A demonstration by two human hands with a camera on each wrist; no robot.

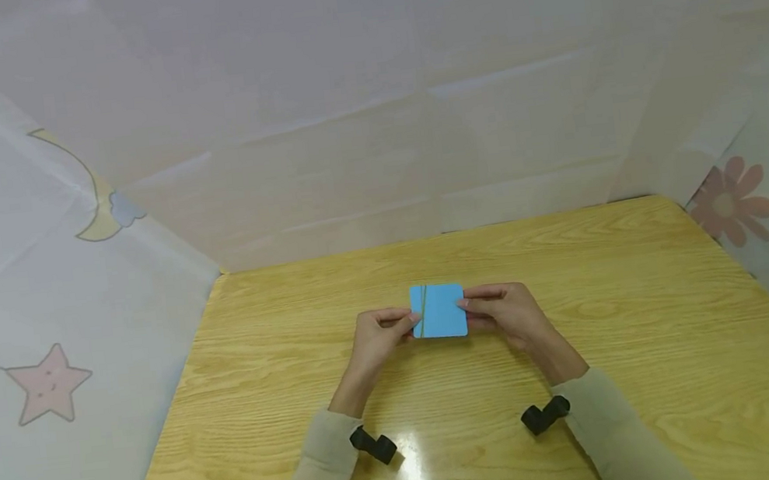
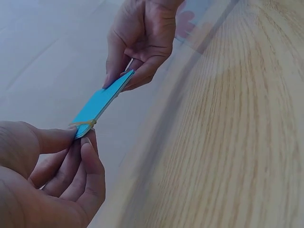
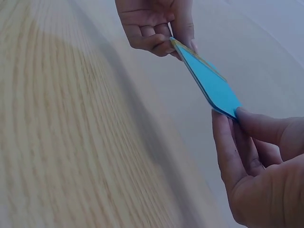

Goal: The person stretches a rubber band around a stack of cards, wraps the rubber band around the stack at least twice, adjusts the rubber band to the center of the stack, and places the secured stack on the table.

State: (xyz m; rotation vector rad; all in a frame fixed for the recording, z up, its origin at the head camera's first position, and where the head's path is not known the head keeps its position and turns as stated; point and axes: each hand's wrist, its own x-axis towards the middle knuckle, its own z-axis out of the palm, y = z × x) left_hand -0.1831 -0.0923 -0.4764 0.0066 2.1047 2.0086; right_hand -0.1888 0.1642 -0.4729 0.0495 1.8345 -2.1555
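Observation:
A thin stack of blue square cards [image 1: 444, 312] with rounded corners is held up over the table between both hands. A yellowish rubber band [image 1: 423, 312] runs round the stack near its left edge, slightly slanted. My left hand [image 1: 382, 338] pinches the left edge, thumb on top beside the band and fingers underneath. At the opposite edge my right hand [image 1: 513, 312] pinches the stack the same way. In the left wrist view the layered edge of the cards [image 2: 100, 102] shows. The right wrist view has the blue face [image 3: 211, 88] tilted, with the band at its far end.
The wooden table [image 1: 289, 406] has a wall sheet [image 1: 348, 158] behind it and printed sheets at both sides. Black wrist cameras [image 1: 374, 444] sit on both sleeves. A bright light reflection [image 1: 415, 479] lies on the table between the forearms.

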